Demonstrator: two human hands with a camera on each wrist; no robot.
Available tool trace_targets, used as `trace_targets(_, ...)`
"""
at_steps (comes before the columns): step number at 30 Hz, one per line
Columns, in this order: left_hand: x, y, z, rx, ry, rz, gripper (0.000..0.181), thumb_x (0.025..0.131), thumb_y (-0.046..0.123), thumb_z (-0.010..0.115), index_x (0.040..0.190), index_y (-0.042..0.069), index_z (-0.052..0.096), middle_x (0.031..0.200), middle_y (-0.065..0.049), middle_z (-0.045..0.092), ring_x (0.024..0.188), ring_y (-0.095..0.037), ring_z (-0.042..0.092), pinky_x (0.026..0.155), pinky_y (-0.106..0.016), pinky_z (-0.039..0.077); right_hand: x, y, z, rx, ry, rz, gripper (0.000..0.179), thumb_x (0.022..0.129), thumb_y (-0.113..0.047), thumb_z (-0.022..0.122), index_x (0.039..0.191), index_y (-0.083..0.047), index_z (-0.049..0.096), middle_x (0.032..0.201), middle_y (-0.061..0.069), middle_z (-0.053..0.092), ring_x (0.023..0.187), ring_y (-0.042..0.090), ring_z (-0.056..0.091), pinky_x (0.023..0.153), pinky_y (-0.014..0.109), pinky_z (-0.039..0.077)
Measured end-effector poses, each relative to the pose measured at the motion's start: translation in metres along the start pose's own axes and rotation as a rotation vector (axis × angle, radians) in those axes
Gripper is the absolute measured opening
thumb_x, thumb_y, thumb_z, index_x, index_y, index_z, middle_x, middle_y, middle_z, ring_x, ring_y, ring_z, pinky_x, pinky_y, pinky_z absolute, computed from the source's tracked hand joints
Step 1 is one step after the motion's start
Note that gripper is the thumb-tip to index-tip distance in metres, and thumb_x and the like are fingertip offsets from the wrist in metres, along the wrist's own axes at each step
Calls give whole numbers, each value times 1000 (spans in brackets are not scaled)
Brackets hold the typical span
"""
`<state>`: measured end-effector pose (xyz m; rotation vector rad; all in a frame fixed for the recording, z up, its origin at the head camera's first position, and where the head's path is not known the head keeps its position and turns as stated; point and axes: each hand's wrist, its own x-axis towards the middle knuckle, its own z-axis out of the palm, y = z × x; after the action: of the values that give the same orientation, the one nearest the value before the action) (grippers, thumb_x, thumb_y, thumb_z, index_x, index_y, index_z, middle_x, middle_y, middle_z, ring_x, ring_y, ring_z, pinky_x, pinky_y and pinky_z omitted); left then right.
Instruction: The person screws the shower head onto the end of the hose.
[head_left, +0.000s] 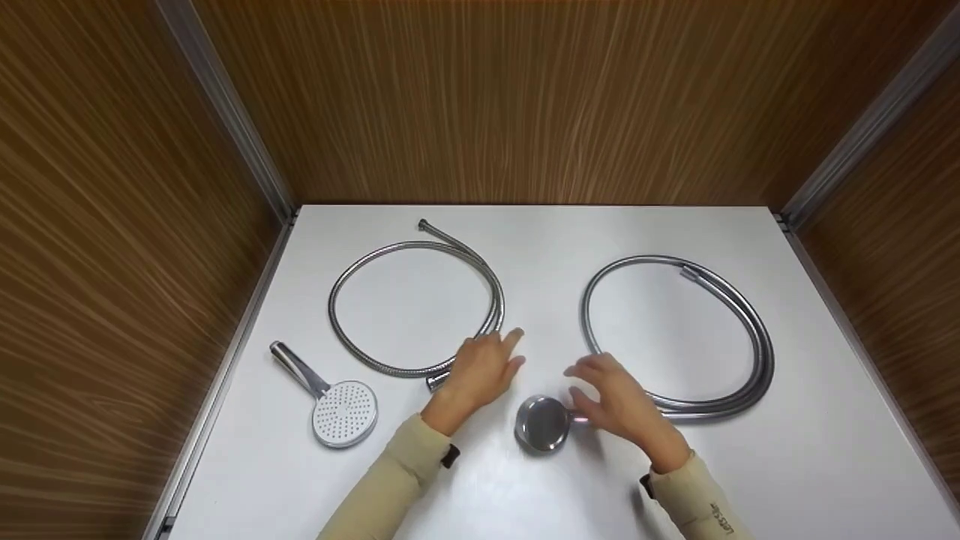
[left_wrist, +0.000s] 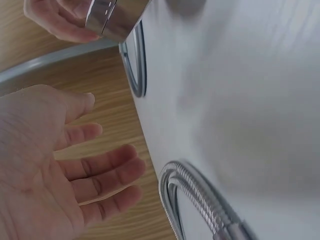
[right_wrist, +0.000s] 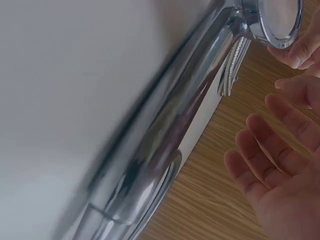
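Note:
In the head view a chrome shower head [head_left: 542, 424] lies on the white table, its handle running right beneath my right hand [head_left: 619, 397]. That hand hovers with loosely bent fingers, apart from the handle [right_wrist: 170, 115] in the right wrist view. A smooth silver hose [head_left: 759, 360] lies coiled at right, one end leading up to the handle; my hand partly hides where they meet. My left hand [head_left: 480, 371], fingers relaxed and holding nothing, hovers by the ribbed metal hose [head_left: 341, 330] coiled at left. The ribbed hose [left_wrist: 195, 190] sits apart from those fingers in the left wrist view.
A second shower head [head_left: 344, 414], with a white spray face, lies on the table [head_left: 247, 480] at left. Brown wood-grain panels [head_left: 525, 105] stand around the back and sides. Metal rails [head_left: 225, 97] run along the corners.

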<state>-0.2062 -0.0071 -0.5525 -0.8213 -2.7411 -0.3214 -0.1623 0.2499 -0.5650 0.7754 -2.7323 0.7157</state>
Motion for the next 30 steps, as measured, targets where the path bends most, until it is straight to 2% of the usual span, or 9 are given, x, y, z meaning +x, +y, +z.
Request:
trace_targets(3,-4,-11,-6,-45,30,-44,42,105,31,63,141,8,61,98,-17,73,87,-33,71,75,-46,57,7,-7,4,-5,-8,-31,23,93,-10,75,116,-7,76,116,13,71,111,31,66,95,48,58)
trace_targets(9,-14,-33,-17,-95,124,-92,39,104,27,65,136,5,64,90,-19,71,81,-37,70,70,-49,56,18,-19,14,-22,-5,-103,25,92,-10,77,116,-8,76,112,10,72,107,28,67,92,45,58)
trace_targets(15,-37,-57,-21,-128,169,-155,39,103,24,66,135,2,65,93,-21,71,82,-40,70,72,-53,55,29,-35,24,12,-27,-172,25,93,-11,76,118,-7,76,114,11,72,108,27,66,93,42,58)
trace_targets(21,-60,-78,-22,-93,172,-208,39,102,23,67,134,1,65,93,-23,69,80,-41,69,71,-54,55,39,-48,32,-2,-2,-251,25,92,-11,76,116,-8,76,111,10,72,104,25,66,90,39,59)
trace_targets(30,-75,-93,-30,-89,156,-320,41,102,24,68,136,2,64,99,-24,71,85,-42,69,71,-52,52,50,-59,42,12,36,-334,25,90,-7,76,115,-6,75,109,11,71,100,26,65,87,39,58)
